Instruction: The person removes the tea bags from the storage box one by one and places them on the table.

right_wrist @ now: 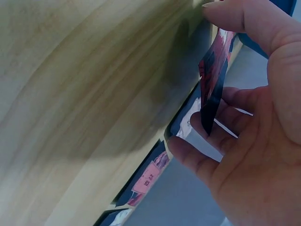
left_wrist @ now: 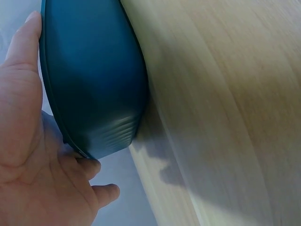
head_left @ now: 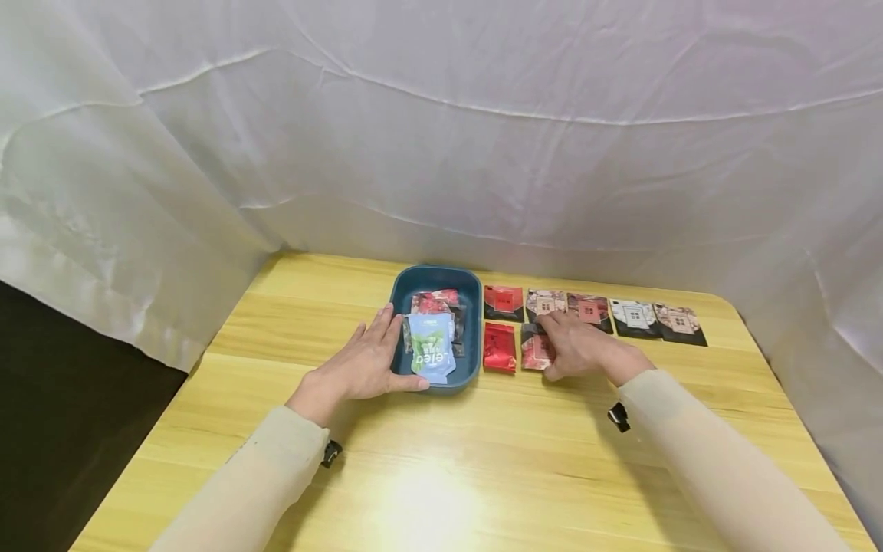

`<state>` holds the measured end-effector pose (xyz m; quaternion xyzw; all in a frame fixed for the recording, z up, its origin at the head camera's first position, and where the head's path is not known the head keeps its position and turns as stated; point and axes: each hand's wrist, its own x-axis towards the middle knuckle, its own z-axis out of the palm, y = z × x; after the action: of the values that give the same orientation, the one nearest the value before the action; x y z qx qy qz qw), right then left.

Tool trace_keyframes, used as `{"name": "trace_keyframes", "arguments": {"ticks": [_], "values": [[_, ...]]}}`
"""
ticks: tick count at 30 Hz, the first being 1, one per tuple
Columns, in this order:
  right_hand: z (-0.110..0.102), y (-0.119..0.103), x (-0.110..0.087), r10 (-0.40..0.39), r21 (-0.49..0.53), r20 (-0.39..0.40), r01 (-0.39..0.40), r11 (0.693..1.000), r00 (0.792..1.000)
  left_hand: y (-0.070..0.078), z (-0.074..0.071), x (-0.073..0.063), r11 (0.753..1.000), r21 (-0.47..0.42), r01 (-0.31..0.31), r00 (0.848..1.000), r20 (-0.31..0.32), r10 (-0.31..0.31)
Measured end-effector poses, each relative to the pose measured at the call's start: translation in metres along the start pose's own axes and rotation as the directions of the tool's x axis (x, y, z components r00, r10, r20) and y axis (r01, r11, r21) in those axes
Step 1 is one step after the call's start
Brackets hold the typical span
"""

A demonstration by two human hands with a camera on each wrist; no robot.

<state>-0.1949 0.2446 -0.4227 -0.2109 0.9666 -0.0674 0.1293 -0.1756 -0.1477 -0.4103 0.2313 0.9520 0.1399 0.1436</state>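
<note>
My left hand point(head_left: 362, 360) rests against the left side of a dark blue plastic box point(head_left: 472, 330), thumb at the near rim and fingers spread along the side. In the left wrist view the fingertips touch the rim of the box's wall point(left_wrist: 94, 70). Inside the box, a light blue pouch with green print point(head_left: 431, 345) lies over several red and dark sachets point(head_left: 441, 297). To the right, my right hand point(head_left: 576, 345) holds a pink-and-black sachet point(right_wrist: 214, 77) between thumb and fingers, tilted up off the table.
A shiny red packet point(head_left: 500, 349) lies beside the box. Behind it a row of flat sachets runs right along the back edge, from a red-and-black sachet point(head_left: 503, 302) to a brown-and-black sachet point(head_left: 679, 323). A white curtain point(head_left: 483, 184) hangs behind the wooden table point(head_left: 524, 468).
</note>
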Motion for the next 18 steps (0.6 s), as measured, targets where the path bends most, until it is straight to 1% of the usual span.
{"name": "trace_keyframes", "arguments": {"ticks": [4,10,14,18], "values": [[0.0014,-0.0008,0.0011,0.008,0.027,0.016,-0.009,1.000,1.000,0.0003,-0.0003,-0.0002,1.000,0.000,-0.004,1.000,-0.001,0.004],[0.0037,-0.0016,0.0023,0.031,0.036,0.050,-0.033,0.999,0.998,0.0002,-0.0004,0.0006,1.000,0.005,-0.006,1.000,-0.003,0.006],[0.0041,-0.0016,0.0022,0.040,0.012,0.069,-0.041,0.999,0.997,-0.0009,0.0006,0.0009,1.000,0.007,-0.007,1.000,-0.004,0.007],[-0.0020,-0.0033,0.0022,0.046,-0.017,0.057,-0.045,0.999,0.997,-0.0015,0.0016,0.0015,1.000,0.001,0.000,1.000,-0.004,0.000]]}}
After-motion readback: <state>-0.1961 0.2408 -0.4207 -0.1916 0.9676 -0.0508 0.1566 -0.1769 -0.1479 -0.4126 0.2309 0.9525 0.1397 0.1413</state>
